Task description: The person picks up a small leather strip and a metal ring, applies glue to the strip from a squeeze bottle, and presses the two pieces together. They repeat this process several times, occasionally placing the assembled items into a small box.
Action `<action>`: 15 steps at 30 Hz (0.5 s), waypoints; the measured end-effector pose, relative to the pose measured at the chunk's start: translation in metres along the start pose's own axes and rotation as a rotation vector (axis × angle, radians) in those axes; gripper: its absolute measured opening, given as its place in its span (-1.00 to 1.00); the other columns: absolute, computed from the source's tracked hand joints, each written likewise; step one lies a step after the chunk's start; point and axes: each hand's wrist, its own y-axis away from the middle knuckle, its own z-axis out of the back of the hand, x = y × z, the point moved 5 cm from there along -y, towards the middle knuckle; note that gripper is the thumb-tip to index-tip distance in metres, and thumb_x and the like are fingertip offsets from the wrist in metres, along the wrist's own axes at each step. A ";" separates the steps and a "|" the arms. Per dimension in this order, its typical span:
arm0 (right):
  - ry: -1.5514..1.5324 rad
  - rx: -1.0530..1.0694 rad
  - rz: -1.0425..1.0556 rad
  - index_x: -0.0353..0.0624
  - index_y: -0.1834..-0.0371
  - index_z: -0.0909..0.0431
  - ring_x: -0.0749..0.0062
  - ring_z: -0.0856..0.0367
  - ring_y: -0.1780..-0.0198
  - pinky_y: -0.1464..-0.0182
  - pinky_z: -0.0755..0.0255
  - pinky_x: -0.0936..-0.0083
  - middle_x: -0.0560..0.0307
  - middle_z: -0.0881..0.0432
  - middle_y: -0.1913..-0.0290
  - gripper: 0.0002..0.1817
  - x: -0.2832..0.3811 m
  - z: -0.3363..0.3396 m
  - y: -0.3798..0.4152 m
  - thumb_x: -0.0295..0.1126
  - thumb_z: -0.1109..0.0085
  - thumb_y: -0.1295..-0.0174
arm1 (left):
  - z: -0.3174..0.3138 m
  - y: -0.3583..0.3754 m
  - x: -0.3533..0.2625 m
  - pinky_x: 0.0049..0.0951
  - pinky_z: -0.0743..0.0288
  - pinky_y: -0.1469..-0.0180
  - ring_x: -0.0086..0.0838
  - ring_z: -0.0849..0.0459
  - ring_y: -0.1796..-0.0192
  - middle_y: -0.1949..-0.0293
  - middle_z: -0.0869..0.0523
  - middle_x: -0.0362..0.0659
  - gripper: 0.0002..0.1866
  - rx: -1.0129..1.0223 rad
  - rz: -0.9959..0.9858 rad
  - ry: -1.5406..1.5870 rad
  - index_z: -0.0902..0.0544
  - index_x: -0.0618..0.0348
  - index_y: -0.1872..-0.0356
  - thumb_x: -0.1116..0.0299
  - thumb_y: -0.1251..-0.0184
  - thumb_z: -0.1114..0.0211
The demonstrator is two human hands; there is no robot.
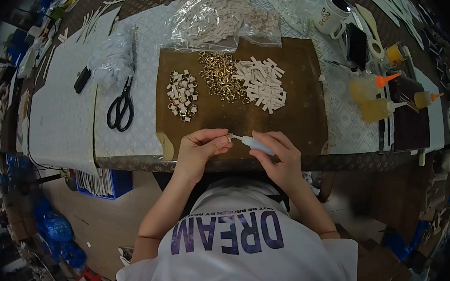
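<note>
My left hand (203,146) pinches a small pale piece (230,138) at its fingertips, mostly covered by the fingers. In my right hand (282,157) is a small glue bottle (261,146), its narrow white nozzle pointing left and close to the piece. Both hands are over the near edge of a brown mat (302,110). Beyond them on the mat lie a heap of gold metal rings (222,79) and a heap of short white strips (262,84). Gold rings with white tabs (182,95) form a smaller group at the left.
Black-handled scissors (121,111) lie left of the mat. Clear plastic bags of pale pieces (209,18) sit behind it. To the right stand a white mug (331,16), yellowish squeeze bottles (366,88) and a black phone-like object (356,46). The table edge (132,163) runs below my hands.
</note>
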 end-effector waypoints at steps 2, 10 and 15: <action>0.018 0.005 0.011 -0.16 0.00 -0.58 0.38 -0.60 0.25 0.33 -0.56 0.54 0.11 -0.57 0.18 -0.60 0.001 0.000 0.000 -0.53 -0.35 -0.03 | 0.000 0.000 0.001 -0.53 -0.63 0.15 -0.41 -0.73 0.22 0.22 -0.73 -0.06 -0.79 -0.004 -0.012 -0.011 -0.65 0.31 0.11 0.54 -0.22 -0.31; 0.071 0.063 -0.033 -0.18 0.03 -0.59 0.31 -0.60 0.25 0.26 -0.51 0.50 0.10 -0.57 0.21 -0.61 0.007 -0.001 0.000 -0.53 -0.37 -0.01 | 0.001 0.000 0.003 -0.57 -0.61 0.18 -0.50 -0.72 0.27 0.31 -0.74 -0.09 -0.82 0.012 -0.110 -0.124 -0.67 0.34 0.17 0.59 -0.18 -0.32; 0.124 0.089 0.060 -0.23 -0.01 -0.53 0.22 -0.54 0.31 0.28 -0.45 0.45 0.06 -0.51 0.26 -0.60 0.013 -0.003 -0.002 -0.51 -0.32 -0.05 | 0.002 -0.001 0.004 -0.58 -0.60 0.20 -0.52 -0.71 0.30 0.34 -0.74 -0.09 -0.83 0.025 -0.140 -0.143 -0.68 0.33 0.19 0.60 -0.17 -0.33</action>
